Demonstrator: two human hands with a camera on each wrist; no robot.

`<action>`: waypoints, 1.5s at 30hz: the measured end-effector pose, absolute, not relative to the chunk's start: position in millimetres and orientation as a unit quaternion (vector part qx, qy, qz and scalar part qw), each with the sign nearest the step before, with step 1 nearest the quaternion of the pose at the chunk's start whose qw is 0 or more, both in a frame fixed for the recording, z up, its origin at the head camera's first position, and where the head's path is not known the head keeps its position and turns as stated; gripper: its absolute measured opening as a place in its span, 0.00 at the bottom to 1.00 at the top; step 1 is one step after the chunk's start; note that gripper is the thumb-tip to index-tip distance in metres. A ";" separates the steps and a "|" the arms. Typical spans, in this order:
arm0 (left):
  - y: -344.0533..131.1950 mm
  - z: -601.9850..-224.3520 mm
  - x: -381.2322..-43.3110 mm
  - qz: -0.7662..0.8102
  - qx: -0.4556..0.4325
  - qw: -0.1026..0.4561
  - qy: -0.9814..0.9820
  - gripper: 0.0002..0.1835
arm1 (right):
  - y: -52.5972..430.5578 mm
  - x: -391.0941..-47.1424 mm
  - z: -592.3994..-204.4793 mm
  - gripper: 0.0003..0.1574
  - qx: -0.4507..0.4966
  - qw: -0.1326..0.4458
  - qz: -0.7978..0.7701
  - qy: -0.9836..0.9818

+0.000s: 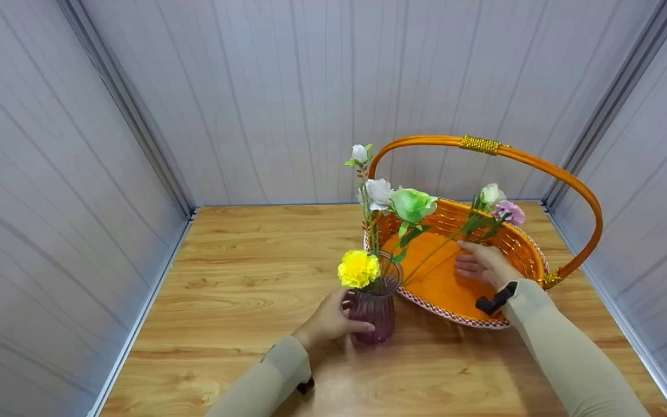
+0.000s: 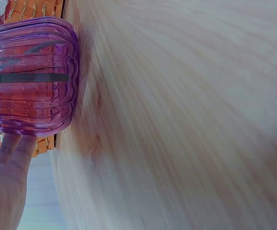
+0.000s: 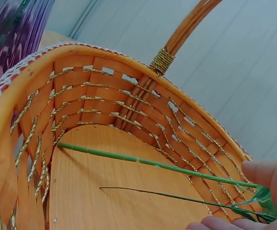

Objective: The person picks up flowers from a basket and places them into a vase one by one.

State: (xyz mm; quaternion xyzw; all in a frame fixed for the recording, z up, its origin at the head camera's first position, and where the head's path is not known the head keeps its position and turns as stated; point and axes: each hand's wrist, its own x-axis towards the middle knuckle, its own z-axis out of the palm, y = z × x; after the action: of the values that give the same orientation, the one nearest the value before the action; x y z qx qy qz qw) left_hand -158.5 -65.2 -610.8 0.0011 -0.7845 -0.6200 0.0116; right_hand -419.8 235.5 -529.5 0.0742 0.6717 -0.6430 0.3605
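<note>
My left hand (image 1: 333, 318) grips the side of a ribbed purple glass vase (image 1: 375, 315), which stands upright on the table. The vase holds a yellow carnation (image 1: 358, 269), a pale green rose (image 1: 413, 204) and a stem with white flowers (image 1: 378, 193). My right hand (image 1: 484, 263) is inside the orange woven basket (image 1: 438, 263), its thumb and fingers apart around the green stems (image 3: 152, 165). Those stems slant across the basket floor and carry a white flower (image 1: 491, 195) and a pink flower (image 1: 509, 212). Stems inside the vase show through its glass (image 2: 33, 76).
The basket's tall arched handle (image 1: 576, 191), wrapped in gold cord, rises above my right forearm. Its braided rim (image 1: 455, 317) lies close beside the vase. Wooden tabletop (image 1: 241, 272) extends to the left. Pale panel walls (image 1: 252, 104) enclose the back and both sides.
</note>
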 end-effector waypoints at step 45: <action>-64.5 -610.5 -158.6 -0.620 0.000 0.017 -0.785 0.48 | 247.4 -407.4 -518.2 0.04 0.084 0.278 -0.731 0.617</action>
State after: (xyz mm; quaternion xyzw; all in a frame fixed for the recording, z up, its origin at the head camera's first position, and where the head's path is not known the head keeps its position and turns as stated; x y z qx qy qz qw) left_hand -158.6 -64.5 -610.5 0.0001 -0.7847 -0.6197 0.0166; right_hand -407.4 247.4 -518.2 0.0838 0.6170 -0.7313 0.2784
